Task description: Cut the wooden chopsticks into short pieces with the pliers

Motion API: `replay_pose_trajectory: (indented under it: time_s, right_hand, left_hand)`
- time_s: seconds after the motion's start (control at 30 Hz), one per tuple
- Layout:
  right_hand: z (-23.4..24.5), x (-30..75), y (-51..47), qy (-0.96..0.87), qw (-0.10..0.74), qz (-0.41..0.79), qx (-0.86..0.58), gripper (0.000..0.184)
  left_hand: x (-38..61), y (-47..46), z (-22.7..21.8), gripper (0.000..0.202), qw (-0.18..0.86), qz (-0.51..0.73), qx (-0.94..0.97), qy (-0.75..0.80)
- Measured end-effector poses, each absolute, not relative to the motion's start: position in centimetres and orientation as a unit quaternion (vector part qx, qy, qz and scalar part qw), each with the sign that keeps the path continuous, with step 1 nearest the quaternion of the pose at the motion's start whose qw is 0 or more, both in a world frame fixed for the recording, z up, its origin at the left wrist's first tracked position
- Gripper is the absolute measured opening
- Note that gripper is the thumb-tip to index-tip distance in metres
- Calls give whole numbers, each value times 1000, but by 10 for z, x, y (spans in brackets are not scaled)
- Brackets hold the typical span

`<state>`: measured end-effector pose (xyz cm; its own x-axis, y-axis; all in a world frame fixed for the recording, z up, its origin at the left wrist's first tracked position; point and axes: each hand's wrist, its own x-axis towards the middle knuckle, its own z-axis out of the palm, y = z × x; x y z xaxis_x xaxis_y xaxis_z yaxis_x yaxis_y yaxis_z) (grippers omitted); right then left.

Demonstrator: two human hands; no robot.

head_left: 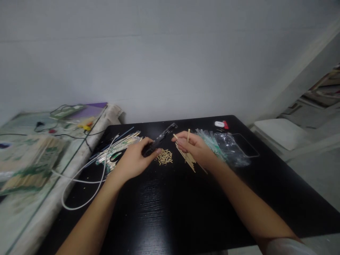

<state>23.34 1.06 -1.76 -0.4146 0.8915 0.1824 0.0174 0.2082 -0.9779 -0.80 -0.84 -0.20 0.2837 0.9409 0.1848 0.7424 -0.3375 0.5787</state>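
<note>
My left hand (pixel 136 157) is closed around the handle of a black cutting tool (pixel 162 137) that points up and to the right over the black table (pixel 186 205). My right hand (pixel 193 146) pinches thin wooden sticks (pixel 188 136), one standing upright between the fingers. A small heap of short cut stick pieces (pixel 164 156) lies between the two hands. More long sticks (pixel 190 162) lie flat under my right hand.
Wrapped stick bundles (pixel 124 143) and a white cable (pixel 87 177) lie at the table's left. Clear plastic wrappers (pixel 228 147), a phone (pixel 248 145) and a small white and red object (pixel 221 124) sit at the right. A cluttered side surface (pixel 32 156) adjoins on the left.
</note>
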Motion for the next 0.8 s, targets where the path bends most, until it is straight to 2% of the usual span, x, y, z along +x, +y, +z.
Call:
replay_pose_trajectory:
  time_s: [0.17,0.33,0.8]
  right_hand:
    - [-18,232,7,-675,433,467,-373,23]
    - [-15,234,7,-705,433,411,-382,33]
    - [-11,238,5,-710,433,414,-370,24]
  left_hand:
    - [-2,-13,-5,29,157,259,791,532]
    - [3,-16,-9,28,129,263,793,534]
    - [8,-19,-11,23,122,267,797,528]
